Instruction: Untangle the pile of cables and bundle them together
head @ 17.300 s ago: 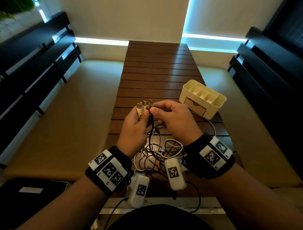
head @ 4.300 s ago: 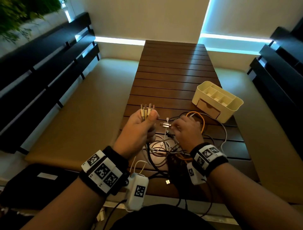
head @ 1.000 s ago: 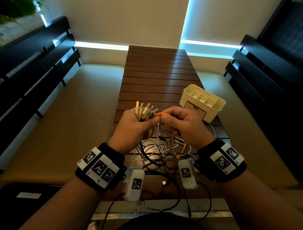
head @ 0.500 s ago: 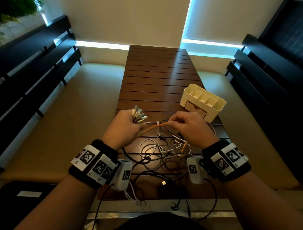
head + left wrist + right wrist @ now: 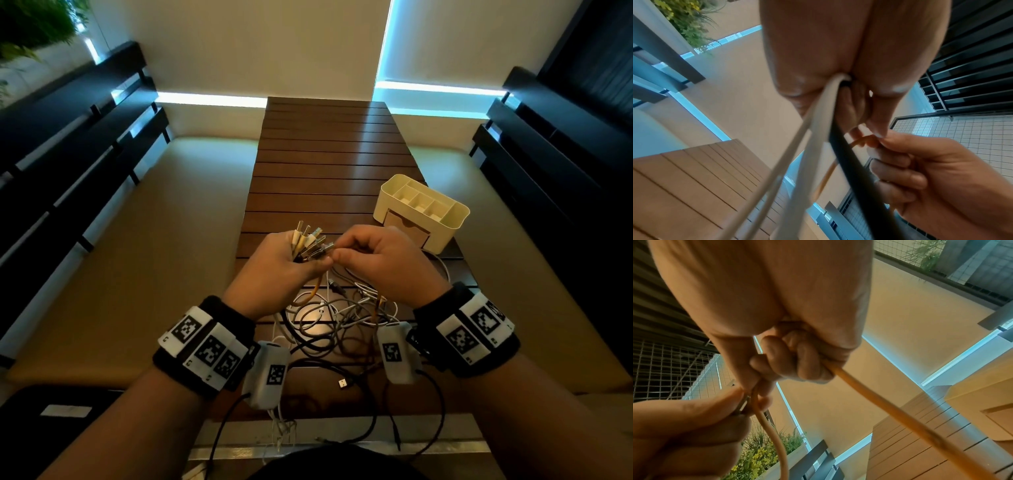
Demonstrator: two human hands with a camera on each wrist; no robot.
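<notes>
Slatted dark wood table (image 5: 329, 161), tan bench cushions on both sides, pale wall at the far end. Left hand (image 5: 277, 270) is raised over the near half of the table, fingers curled tight around a bundle of cable ends; connectors (image 5: 310, 241) fan up out of the fist. Left wrist view shows white cables (image 5: 809, 146) and a black cable (image 5: 851, 162) hanging down from that fist. Right hand (image 5: 380, 263) is right beside it, fingertips meeting the left thumb, thumb and forefinger pinching the orange cable (image 5: 875, 404) at its end, the other fingers curled around it lower down. Orange cable loops down from both hands into the pile of cables (image 5: 339, 318), which lies tangled on the near end of the table below the hands. One loose connector (image 5: 342, 383) lies near the near edge. Cream organizer box (image 5: 421, 209) sits at the right edge, past the right hand.
</notes>
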